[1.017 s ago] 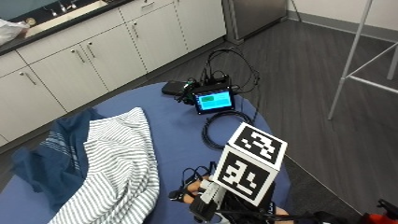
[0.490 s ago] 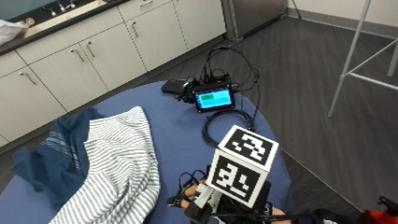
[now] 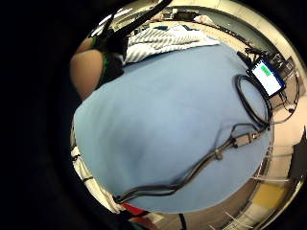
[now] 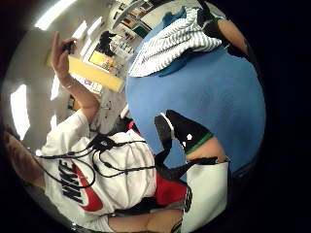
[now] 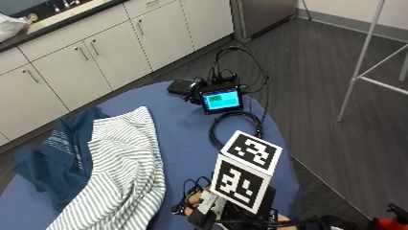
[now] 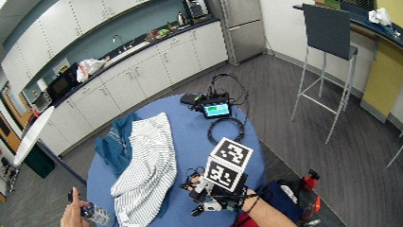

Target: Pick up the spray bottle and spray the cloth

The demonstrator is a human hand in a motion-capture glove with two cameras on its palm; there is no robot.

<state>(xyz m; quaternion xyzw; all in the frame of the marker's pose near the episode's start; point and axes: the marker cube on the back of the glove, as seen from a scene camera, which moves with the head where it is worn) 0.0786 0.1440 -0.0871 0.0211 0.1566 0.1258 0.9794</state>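
My right hand (image 5: 198, 208) rests relaxed and empty at the table's (image 5: 185, 129) near edge, beside the striped cloth (image 5: 121, 167); I can't spot any spray bottle there. I judge pickup not yet begun; next I'd locate the bottle.

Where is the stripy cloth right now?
In the outside view, the white-and-grey striped cloth lies on the round blue table, partly over a dark blue cloth, across from the small lit screen.

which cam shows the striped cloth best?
The outside view: the striped cloth lies large on the blue table, over a dark blue cloth. The wide outside view shows it whole but smaller; both palm views catch only part at the edge.
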